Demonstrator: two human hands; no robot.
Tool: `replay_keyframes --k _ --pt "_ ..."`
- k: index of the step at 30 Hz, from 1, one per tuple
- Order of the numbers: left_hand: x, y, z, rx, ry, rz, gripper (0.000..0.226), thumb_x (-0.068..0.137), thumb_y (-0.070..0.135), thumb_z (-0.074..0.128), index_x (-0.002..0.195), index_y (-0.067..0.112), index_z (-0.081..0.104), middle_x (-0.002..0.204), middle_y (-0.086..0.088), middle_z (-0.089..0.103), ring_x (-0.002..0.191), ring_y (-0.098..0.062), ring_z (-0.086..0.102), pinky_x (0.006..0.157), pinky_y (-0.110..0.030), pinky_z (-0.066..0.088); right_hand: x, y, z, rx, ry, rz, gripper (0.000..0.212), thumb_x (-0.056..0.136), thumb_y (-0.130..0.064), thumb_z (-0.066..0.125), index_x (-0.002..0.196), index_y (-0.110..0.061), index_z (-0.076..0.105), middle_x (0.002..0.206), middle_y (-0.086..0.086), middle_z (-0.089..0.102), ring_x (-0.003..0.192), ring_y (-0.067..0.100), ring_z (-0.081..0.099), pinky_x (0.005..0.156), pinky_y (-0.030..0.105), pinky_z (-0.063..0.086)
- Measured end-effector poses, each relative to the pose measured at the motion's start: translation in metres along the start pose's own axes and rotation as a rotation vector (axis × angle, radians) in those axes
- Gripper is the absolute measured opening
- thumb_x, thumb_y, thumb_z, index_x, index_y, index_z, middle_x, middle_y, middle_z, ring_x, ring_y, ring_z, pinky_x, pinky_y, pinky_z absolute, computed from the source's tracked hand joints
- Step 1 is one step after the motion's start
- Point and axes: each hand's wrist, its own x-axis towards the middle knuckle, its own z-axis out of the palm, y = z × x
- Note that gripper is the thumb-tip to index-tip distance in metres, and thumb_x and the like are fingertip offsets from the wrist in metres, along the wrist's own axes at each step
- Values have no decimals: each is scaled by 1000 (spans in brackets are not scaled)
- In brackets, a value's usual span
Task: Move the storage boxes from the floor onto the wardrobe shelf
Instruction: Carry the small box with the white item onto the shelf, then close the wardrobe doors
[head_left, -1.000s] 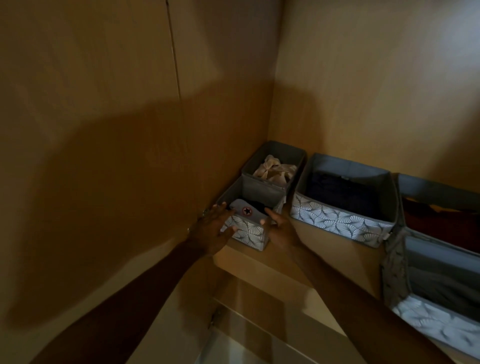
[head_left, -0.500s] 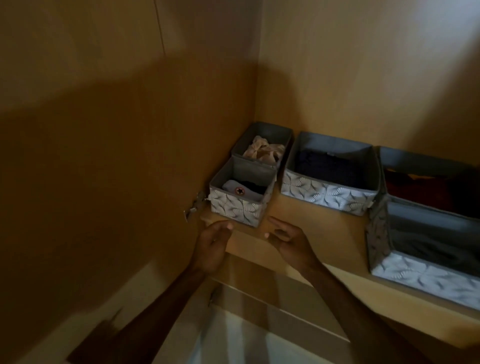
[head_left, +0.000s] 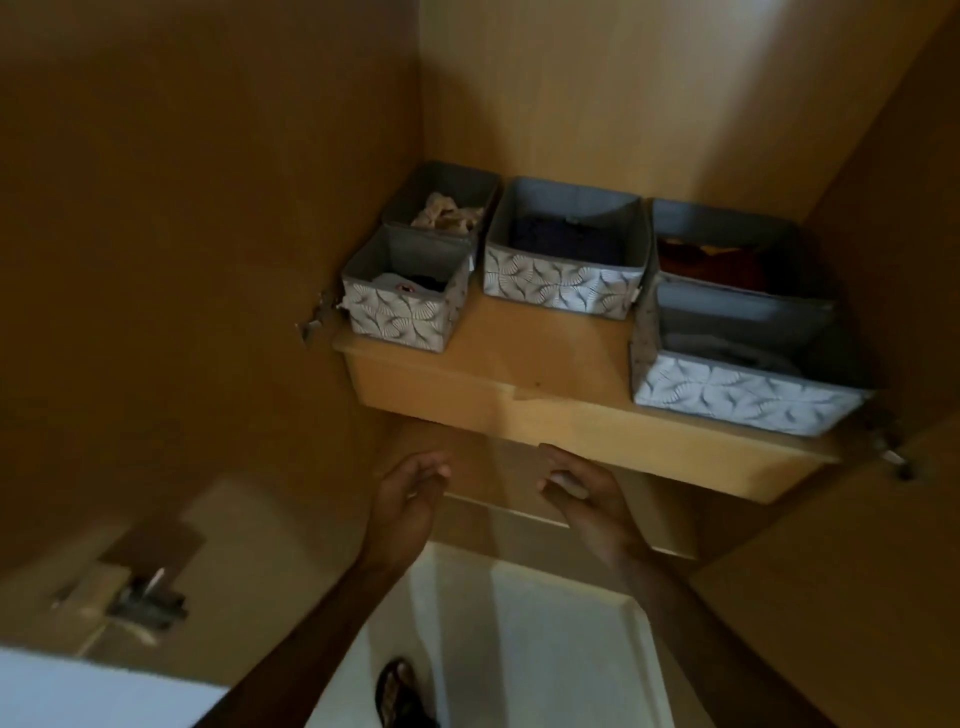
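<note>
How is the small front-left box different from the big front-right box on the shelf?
The small front-left box is narrow and squarish; the big front-right box is wide. The small one holds pale and dark items, the big one grey folded fabric. Both share grey leaf-patterned fronts and sit near the shelf edge.

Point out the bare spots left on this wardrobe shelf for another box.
One bare patch on the wooden shelf: front centre, between the small patterned box and the large patterned box, ahead of the middle box. The back row and right end are packed tight.
</note>
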Motion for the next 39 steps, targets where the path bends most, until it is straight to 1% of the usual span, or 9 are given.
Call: replay_keyframes --k 4,7,10,13,16,20,25,34,39 --pt "-65 -4 9 30 59 2 18 91 10 63 108 12 68 105 2 71 95 0 64 79 -9 46 -47 6 -17 -52 -28 3 48 83 -17 72 129 -23 58 125 -8 59 109 7 59 74 4 46" --pt "-119 -2 12 53 117 35 22 93 12 61 114 9 67 108 3 70 90 12 63 76 -2 44 -90 10 -23 -52 -110 -19 45 84 -22 71 125 -34 58 123 -12 60 110 4 57 80 9 45" --pt "-178 2 8 78 177 87 23 94 14 59 116 11 66 108 3 70 95 4 64 76 -3 44 -136 11 -22 -47 -177 -50 43 82 -28 72 118 -47 56 125 -12 61 111 4 57 88 20 45" --pt "-225 9 1 105 213 115 24 95 15 58 118 13 65 110 4 69 102 -4 63 77 -6 45 -172 9 -17 -34 -249 -79 44 78 -35 71 117 -48 58 124 -4 65 115 9 59 88 19 46" --pt "-266 16 -6 122 238 155 25 95 12 58 119 9 65 110 2 68 95 4 63 75 -3 45 -209 0 -17 -38 -269 -136 44 81 -32 71 122 -44 59 127 -8 63 118 8 56 85 14 45" --pt "-320 22 -1 122 211 205 26 95 10 57 119 7 64 110 -1 68 94 5 62 74 -2 45 -271 -9 -34 -29 -212 -184 45 86 -27 69 129 -36 57 129 -15 59 117 1 53 77 6 45" --pt "-376 15 30 97 105 188 21 94 15 60 113 20 67 109 2 70 104 -12 66 90 -29 51 -354 2 -84 -50 -107 -151 46 85 -30 69 127 -42 57 128 -14 59 117 -1 53 98 29 48" --pt "-450 23 172 74 -129 211 18 94 14 60 108 21 68 105 4 71 100 -8 65 87 -24 50 -445 36 -248 -93 115 -86 43 84 -30 71 124 -39 59 119 -8 67 109 5 61 91 26 51" --pt "-477 40 274 119 -224 253 23 94 16 59 116 18 65 107 6 69 102 -8 64 88 -26 52 -471 58 -348 -130 294 -120 27 86 -19 69 113 -23 69 114 2 71 98 9 64 87 26 50"
